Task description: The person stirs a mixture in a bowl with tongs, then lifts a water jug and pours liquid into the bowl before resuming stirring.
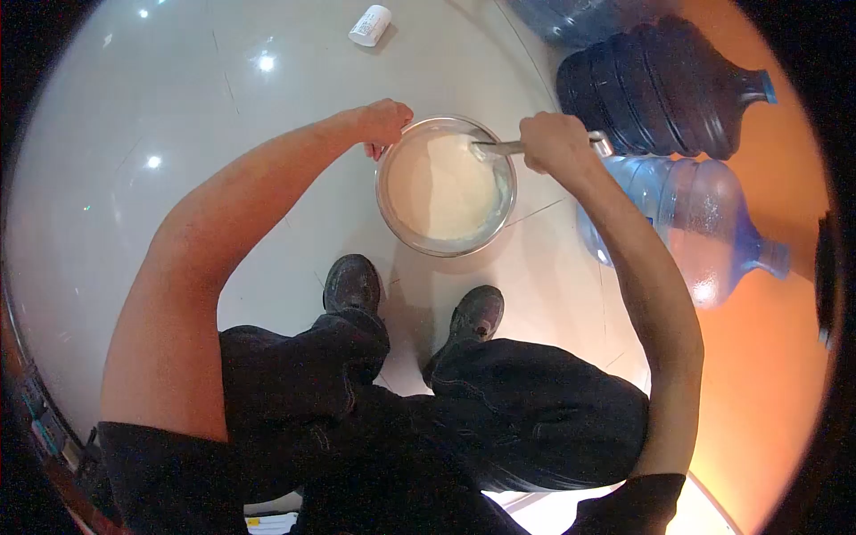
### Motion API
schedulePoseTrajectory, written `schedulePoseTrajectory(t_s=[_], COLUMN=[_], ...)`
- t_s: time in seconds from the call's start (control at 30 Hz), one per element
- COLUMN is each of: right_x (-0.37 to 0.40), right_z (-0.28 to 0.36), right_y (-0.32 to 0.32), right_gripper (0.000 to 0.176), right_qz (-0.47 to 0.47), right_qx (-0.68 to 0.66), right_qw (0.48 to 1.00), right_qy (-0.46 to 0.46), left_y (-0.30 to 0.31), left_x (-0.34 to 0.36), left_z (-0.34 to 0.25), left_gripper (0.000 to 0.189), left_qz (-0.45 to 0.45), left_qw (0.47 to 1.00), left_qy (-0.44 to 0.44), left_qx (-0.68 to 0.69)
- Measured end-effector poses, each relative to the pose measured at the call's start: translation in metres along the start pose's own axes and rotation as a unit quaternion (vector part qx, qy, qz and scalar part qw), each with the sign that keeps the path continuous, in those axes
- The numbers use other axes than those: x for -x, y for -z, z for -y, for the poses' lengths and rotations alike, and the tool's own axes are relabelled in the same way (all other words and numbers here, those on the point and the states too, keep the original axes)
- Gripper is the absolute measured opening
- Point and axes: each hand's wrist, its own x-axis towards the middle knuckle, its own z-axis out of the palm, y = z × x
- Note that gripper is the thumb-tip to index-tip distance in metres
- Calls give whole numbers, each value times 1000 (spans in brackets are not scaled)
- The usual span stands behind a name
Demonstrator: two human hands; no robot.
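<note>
A round metal bowl stands on the tiled floor in front of my feet, with a pale, creamy mixture inside. At the bowl's upper left rim, my left hand is closed on the edge. My right hand, just right of the bowl, is wrapped round the metal handle of a utensil. The utensil's far end reaches over the right rim into the mixture, and its head is partly hidden there. Its other end sticks out past my wrist.
Large water bottles, one dark and one clear blue, lie at the right by an orange wall. Part of another shows above them. A white cylindrical container lies on the floor beyond the bowl. My shoes are below it.
</note>
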Motion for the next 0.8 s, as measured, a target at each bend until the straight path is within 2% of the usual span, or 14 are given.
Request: schedulePoseTrajectory(t_s=[0.17, 0.37, 0.57, 0.63, 0.7, 0.77, 0.8], right_x=[-1, 22, 38, 42, 42, 42, 39], right_z=[-7, -12, 5, 11, 4, -1, -2], right_y=[-6, -6, -14, -11, -23, -27, -27], right_gripper=[18, 17, 19, 20, 17, 13, 13], right_qz=[-27, 75, 135, 186, 153, 8, 8], right_qx=[-1, -37, -39, -31, -28, -25, -27], right_qw=[1000, 995, 990, 982, 988, 1000, 999], right_qy=[-8, -54, -14, 13, 8, 17, 17], left_y=[-1, 0, -2, -1, 0, 1, 0], left_x=[-7, 0, -1, 0, 2, 3, 3], left_z=[5, -3, -2, -2, -3, -4, -4], left_gripper=[20, 19, 15, 13, 11, 11, 10], left_qz=[-2, -4, -4, -8, -1, -4, -7], left_qw=[1000, 1000, 1000, 1000, 1000, 1000, 1000], left_qy=[-7, 5, -2, -7, -9, -8, -6], left_qx=[0, 4, 2, 9, -6, -7, -7])
